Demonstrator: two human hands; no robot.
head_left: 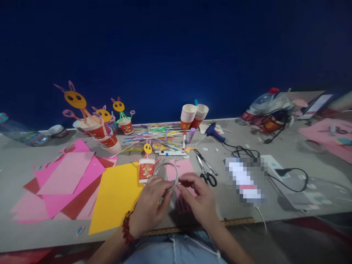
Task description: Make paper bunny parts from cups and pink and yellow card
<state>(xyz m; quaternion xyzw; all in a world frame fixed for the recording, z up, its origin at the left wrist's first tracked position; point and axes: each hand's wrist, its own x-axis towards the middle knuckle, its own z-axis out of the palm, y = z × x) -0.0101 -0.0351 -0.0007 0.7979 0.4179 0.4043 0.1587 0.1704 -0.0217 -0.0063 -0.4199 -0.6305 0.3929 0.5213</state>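
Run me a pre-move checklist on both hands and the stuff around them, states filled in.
1. Left hand gripping the pale ring: ok, fingers and thumb on its lower edge.
2. Right hand holding the ring or a loose end: cannot tell; fingertips meet at its right edge.
3. Red paper cup upright: ok, just beyond the left hand.
4. Scissors not covered: ok, lying beyond the right hand.
5. Blue glue gun away from the hands: ok, farther back.
6. Glue gun cool: cannot tell.
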